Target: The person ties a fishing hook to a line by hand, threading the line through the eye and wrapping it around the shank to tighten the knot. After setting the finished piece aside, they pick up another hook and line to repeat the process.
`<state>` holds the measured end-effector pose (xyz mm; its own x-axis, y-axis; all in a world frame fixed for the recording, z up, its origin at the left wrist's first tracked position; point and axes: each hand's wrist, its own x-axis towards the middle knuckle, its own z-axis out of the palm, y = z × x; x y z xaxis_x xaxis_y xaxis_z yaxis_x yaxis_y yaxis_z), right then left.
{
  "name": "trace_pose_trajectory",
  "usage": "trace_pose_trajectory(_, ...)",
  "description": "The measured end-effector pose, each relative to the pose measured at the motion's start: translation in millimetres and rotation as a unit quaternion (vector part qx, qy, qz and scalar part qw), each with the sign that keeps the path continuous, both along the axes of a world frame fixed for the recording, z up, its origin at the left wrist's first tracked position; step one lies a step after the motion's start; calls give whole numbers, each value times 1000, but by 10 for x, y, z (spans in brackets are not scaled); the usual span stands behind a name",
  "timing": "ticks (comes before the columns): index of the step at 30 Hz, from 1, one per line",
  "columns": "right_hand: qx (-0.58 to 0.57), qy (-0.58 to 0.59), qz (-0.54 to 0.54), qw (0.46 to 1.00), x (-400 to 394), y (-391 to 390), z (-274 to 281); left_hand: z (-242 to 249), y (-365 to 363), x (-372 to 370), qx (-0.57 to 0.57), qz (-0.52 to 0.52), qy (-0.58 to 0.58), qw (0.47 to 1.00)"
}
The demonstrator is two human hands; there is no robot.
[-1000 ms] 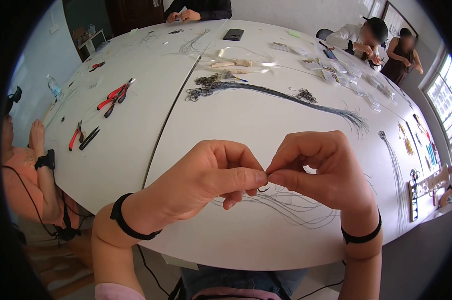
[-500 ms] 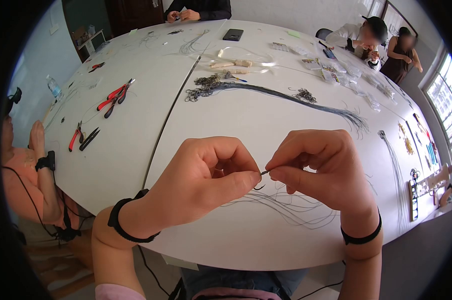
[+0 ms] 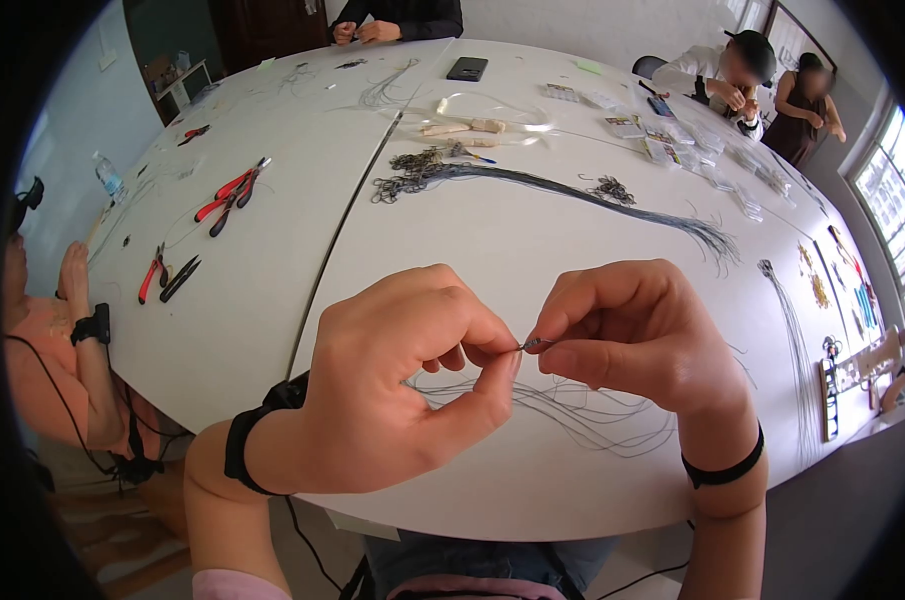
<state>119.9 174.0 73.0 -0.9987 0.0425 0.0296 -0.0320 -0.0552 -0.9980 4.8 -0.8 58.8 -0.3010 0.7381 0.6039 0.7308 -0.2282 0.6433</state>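
My left hand (image 3: 418,375) pinches a fishing hook, mostly covered by the thumb and fingertips. Facing it, my right hand (image 3: 633,345) is closed in a pinch at the other end of a small dark metal fitting (image 3: 533,344) that looks like a swivel. The fingertips of both hands almost meet around this piece, above the table. Thin grey fishing lines (image 3: 583,425) lie in loose curves on the tabletop beneath my hands. Whether a line is attached to the fitting is too small to tell.
A long bundle of grey lines with hooks (image 3: 563,190) lies ahead, beside a small hook pile (image 3: 610,191). Red-handled pliers (image 3: 235,195) and black tweezers (image 3: 180,279) are on the left. Plastic packets (image 3: 663,150) lie far right. Other people sit around the white table (image 3: 453,510).
My left hand has rolled over, its knuckles rising and its thumb dropping lower. The hook's bend, visible under the left fingers earlier, is now hidden. My right hand has shifted only slightly.
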Motion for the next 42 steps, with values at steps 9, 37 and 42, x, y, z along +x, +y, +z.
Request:
trace_pose_trajectory(9, 7, 12, -8, 1000, -5, -6, -25, -7, 8, 5, 6, -4, 57, 998)
trace_pose_trajectory(37, 41, -33, -37, 998, 14, -14, 81, 21, 13, -47, -80, -35, -136, 987)
trace_pose_trajectory(42, 64, -34, -65, 995, 17, -4, 102, 95, 47, -69, -185, -90, -431, 878)
